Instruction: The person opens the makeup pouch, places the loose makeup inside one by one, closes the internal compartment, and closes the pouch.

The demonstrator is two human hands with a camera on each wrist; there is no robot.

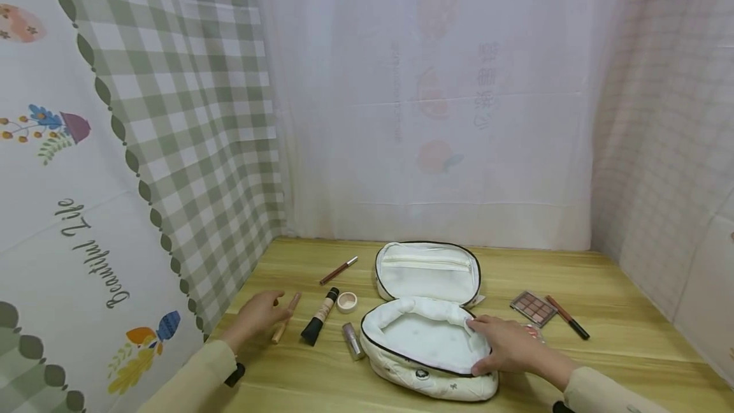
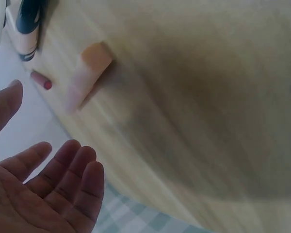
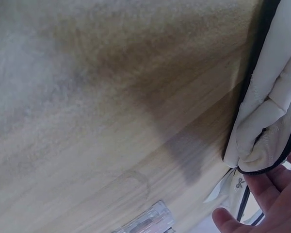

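The left hand (image 1: 258,318) is at 9 o'clock from the bag (image 1: 395,373), its fingers loosely bent, the thumb well apart from them, and nothing between them. It is close to a slim tan tube (image 2: 88,73), which lies on the wood-look surface (image 1: 625,336); the left wrist view shows a gap between the 2.

The right hand (image 1: 507,344) holds the bag by its rim at 3 o'clock, thumb and fingers set wide apart along the edge. The bag stands open, its padded white inside showing and its lid (image 1: 427,278) folded back at 12 o'clock.

Around the bag, a lipstick (image 1: 352,341) lies just beside it at 9 o'clock. A black-and-beige tube (image 1: 321,315) and a small round pot (image 1: 346,301) are near 10 o'clock, with a dark red stick (image 1: 338,270) farther out. Between 2 and 3 o'clock sits an eyeshadow palette (image 1: 533,308); a brown pencil with a black end (image 1: 567,317) lies just past it, at 3 o'clock.
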